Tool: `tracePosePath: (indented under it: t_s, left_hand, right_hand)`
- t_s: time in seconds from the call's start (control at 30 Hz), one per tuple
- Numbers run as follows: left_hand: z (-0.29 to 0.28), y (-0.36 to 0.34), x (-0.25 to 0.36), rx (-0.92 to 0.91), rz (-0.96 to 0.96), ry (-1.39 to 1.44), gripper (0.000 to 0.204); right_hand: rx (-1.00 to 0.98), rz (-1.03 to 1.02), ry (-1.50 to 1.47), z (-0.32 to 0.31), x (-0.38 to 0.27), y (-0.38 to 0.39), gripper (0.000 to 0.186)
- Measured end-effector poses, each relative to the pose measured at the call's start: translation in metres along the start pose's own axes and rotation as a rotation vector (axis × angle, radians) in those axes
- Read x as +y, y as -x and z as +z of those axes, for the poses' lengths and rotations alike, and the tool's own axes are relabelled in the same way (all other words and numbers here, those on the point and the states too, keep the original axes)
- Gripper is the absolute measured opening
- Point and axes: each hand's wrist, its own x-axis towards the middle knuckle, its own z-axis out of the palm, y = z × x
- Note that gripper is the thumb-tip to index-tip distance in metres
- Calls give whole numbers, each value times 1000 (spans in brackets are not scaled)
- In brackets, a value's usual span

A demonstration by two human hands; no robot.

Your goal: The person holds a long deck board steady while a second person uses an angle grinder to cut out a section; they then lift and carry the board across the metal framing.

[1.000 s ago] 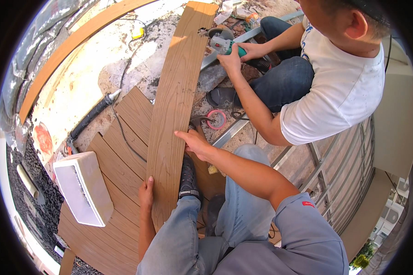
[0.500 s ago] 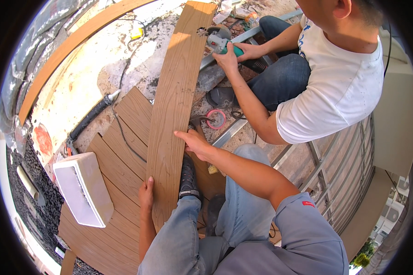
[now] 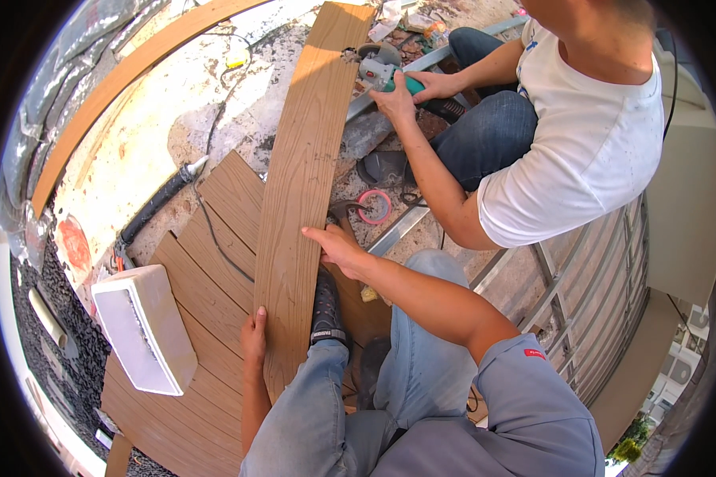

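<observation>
Grasps a long brown board (image 3: 310,151) by both long edges, stretched from twelve o'clock down to about half past six. With the left hand (image 3: 253,338), at half past seven, pinches the edge facing nine o'clock, thumb uppermost; cannot tell how far the hidden fingers wrap beneath. With the right hand (image 3: 344,248), almost at the clock's centre, clasps the edge facing three o'clock, one digit laid across the top face. In both hands, a closed grip on the board, neither released. Holds at two spread points, probably to stop twisting or sliding, with the far end clear.

By that far end, at twelve o'clock, a green and grey grinder (image 3: 378,75), held two-handed by a co-worker (image 3: 589,143) at two o'clock, likely for firm control. Disc just beside the board's edge; cannot tell whether touching or spinning.

Toward six o'clock, plants a shoe (image 3: 326,310) close beside the board, perhaps for balance. Under the board's lower part, toward eight o'clock, brown decking (image 3: 203,318), with a white foam box (image 3: 147,326) on top, perhaps there to be out of the way. Just above centre, toward one o'clock, a hammer (image 3: 345,208) against a pink ring (image 3: 387,208), both near the right hand.
</observation>
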Motion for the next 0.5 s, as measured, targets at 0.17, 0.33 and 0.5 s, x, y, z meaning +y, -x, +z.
tracePosePath:
  t_s: [0.17, 0.33, 0.5]
  left_hand:
    - [0, 2, 4, 1, 2, 2, 69]
    - [-1, 4, 9, 0, -8, -17, 69]
    - [-1, 6, 13, 6, -19, -26, 68]
  right_hand:
    - [11, 4, 13, 3, -3, 3, 58]
    - [1, 2, 18, 3, -6, 6, 58]
    - [5, -1, 16, 2, -4, 5, 57]
